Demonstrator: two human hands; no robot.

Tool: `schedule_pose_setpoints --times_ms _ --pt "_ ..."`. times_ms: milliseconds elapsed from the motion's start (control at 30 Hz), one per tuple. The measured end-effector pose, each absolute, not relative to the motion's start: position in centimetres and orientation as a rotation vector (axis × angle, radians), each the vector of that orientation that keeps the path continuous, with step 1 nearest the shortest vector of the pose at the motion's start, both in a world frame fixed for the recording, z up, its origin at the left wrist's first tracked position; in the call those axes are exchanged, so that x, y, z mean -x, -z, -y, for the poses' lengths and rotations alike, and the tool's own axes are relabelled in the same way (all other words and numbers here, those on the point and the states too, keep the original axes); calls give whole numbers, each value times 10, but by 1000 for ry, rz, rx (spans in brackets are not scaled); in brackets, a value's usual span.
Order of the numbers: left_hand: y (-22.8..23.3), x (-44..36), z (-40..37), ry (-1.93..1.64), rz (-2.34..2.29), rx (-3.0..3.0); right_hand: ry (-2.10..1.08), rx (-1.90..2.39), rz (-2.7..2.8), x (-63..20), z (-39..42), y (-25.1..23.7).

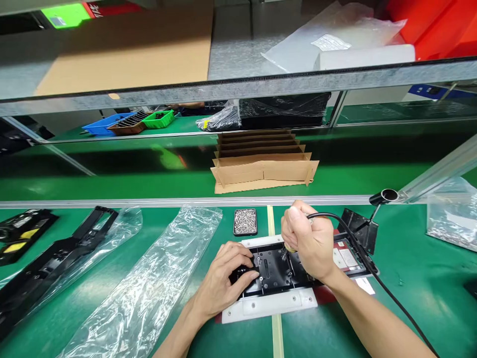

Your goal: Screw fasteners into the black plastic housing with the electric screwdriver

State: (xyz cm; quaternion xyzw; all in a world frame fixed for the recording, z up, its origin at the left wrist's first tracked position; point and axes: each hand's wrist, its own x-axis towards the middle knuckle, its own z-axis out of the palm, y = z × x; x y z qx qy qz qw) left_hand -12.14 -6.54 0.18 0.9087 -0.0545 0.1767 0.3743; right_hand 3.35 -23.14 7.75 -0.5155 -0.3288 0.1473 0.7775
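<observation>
A long black plastic housing (275,268) lies flat between the white strips of a fixture (276,303) on the green bench. My left hand (233,273) grips the housing's left end, thumb and fingers on either side of a dark, glossy part. My right hand (309,241) is closed in a fist around a corded electric screwdriver, held upright over the middle of the housing. Its black cable (350,233) runs out to the lower right. The fist hides most of the tool, and I cannot tell whether the bit touches a screw. A small tray of screws (245,222) sits behind the housing.
Clear plastic bags (156,278) and another long black housing (55,263) lie to the left. A metal holder with a ring (383,196) stands behind right, near a bag of small parts (452,219). Cardboard dividers (264,171) stand beyond the bench rail; a shelf (238,89) crosses overhead.
</observation>
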Motion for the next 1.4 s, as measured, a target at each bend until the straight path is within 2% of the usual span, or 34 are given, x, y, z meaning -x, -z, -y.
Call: schedule_pose_setpoints --times_ms 1400 --pt "-1 122 65 -459 142 -2341 -330 1093 689 -32 231 -80"
